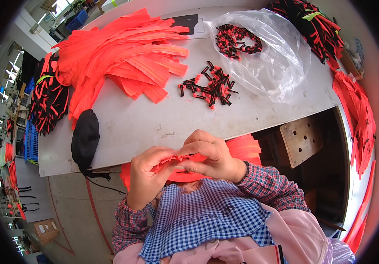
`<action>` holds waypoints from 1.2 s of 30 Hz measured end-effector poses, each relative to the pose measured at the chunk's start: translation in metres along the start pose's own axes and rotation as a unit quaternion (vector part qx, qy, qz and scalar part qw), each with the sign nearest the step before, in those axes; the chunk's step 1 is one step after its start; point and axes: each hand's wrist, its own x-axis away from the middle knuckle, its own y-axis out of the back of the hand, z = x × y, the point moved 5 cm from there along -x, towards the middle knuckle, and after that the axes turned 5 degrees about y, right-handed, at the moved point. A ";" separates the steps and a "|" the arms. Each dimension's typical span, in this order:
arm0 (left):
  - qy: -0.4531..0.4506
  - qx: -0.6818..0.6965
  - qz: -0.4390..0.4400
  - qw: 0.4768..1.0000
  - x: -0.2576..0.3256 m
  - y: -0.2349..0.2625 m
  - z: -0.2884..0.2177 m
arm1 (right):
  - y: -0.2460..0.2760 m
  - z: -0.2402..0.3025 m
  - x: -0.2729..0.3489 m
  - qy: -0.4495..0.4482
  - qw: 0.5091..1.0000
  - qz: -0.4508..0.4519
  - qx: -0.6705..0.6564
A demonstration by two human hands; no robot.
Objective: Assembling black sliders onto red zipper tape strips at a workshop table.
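Head view, worker seated at a grey worktable point(145, 127). Both hands are raised close together just off the near edge of the table, above the lap. Left hand point(147, 176) is curled, thumb and fingers pinching one end of a narrow orange fabric strip point(169, 160). Right hand point(209, 154) is closed over the other end, fingertips pressed against the strip and touching the left hand's fingers. A small dark piece shows at the strip between the two hands; too small to tell what it is.

Below the hands: more orange strips point(242, 147) lie across the lap, partly hidden by the right wrist. Sleeves are red plaid; a blue-and-white checked apron point(198, 215) covers the front.

On the table, well apart from the hands: a loose heap of small black-and-red tubular pieces point(209, 86) near the centre; behind it a clear plastic bag point(277, 66) holding more of the same pieces; a large fanned pile of orange strips point(128, 57) at far left; a black cloth cap point(85, 138) at the left near edge. Bundles of black-and-orange strips point(48, 101) hang off the left end.
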 end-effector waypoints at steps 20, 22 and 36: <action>0.011 0.068 0.044 0.997 -0.001 -0.001 0.011 | -0.003 0.000 0.001 -0.012 0.997 0.027 -0.065; 0.032 0.043 0.054 0.997 -0.002 -0.003 0.012 | -0.003 -0.002 0.001 -0.027 0.996 0.034 -0.073; 0.077 0.092 0.042 0.992 -0.005 -0.006 0.020 | -0.008 -0.014 0.001 -0.098 0.988 0.036 -0.117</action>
